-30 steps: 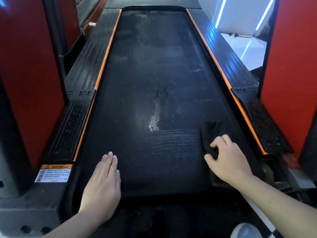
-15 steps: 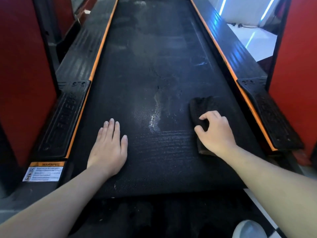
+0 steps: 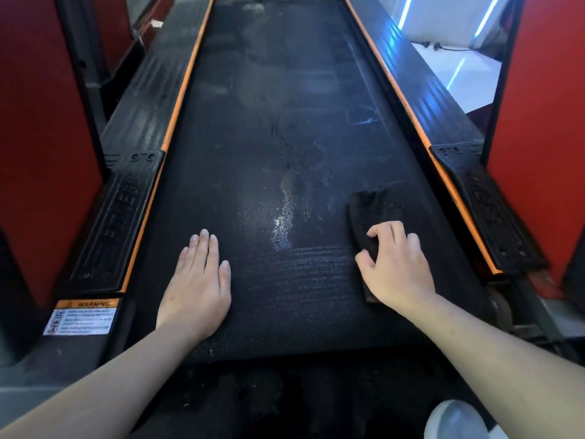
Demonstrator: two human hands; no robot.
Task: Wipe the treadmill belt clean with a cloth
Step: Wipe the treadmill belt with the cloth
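Red uprights box this treadmill in on both sides, and the left one [image 3: 38, 153] fills that whole edge of my view. Right beside it runs the left foot rail [image 3: 110, 217]. It's black ribbed plastic with raised lettering I can't fully read and an orange strip along its inner edge. At the near end of that rail there's a warning sticker [image 3: 84, 318] with an orange header and fine print way too small to make out.

Then comes the treadmill belt [image 3: 285, 106], black and textured, stretching away from me with dusty smears further up. My left hand [image 3: 198, 280] lies flat on the near left part of it, palm down, fingers straight and together, holding nothing. Just right of it, about mid-belt, is a shiny wet patch [image 3: 285, 217] with faint horizontal streaks below it.

Right of the patch is the cloth [image 3: 370, 207], dark and folded into a rough rectangle, lying on the belt near its right edge. My right hand [image 3: 395, 264] sits on the near half, fingers curled and bunching the fabric, thumb at its left edge. The far half pokes out past my fingertips.

Past that is the right foot rail [image 3: 493, 217] with the same orange strip, then the other red upright [image 3: 544, 153]. The top right shows a white floor [image 3: 449, 58] with blue light streaks, and the bottom right shows the toe of a white shoe [image 3: 456, 419].
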